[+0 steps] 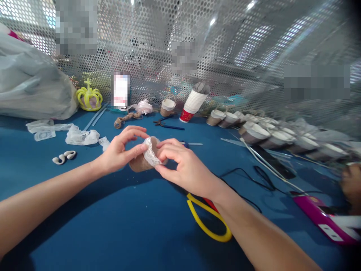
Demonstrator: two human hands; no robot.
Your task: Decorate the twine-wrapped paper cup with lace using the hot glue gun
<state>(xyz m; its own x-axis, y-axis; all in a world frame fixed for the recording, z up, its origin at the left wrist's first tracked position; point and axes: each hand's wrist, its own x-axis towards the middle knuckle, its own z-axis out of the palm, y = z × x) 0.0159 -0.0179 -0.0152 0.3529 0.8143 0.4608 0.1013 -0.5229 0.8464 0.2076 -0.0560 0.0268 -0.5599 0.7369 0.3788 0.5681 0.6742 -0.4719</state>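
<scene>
Between my two hands, a small brown cup [140, 164] lies tilted just above or on the blue table, its mouth turned to the right. White lace trim [151, 152] runs round its rim. My left hand [124, 146] grips the cup's upper side, thumb on the lace. My right hand [180, 162] pinches the lace and rim on the right, with some fingertips at the mouth. Below my right wrist lie yellow-handled scissors [220, 237], partly hidden by the forearm.
White lace strips [81, 135] lie at left near earbuds [64, 157]. Behind are twine [126, 119], pliers [169, 126], a paper cup stack [194, 101] and a finished-looking basket [167, 107]. Rows of lace-rimmed cups [256, 133], cables and a magenta power strip [318, 214] stand right, beside another person's hand [351, 182].
</scene>
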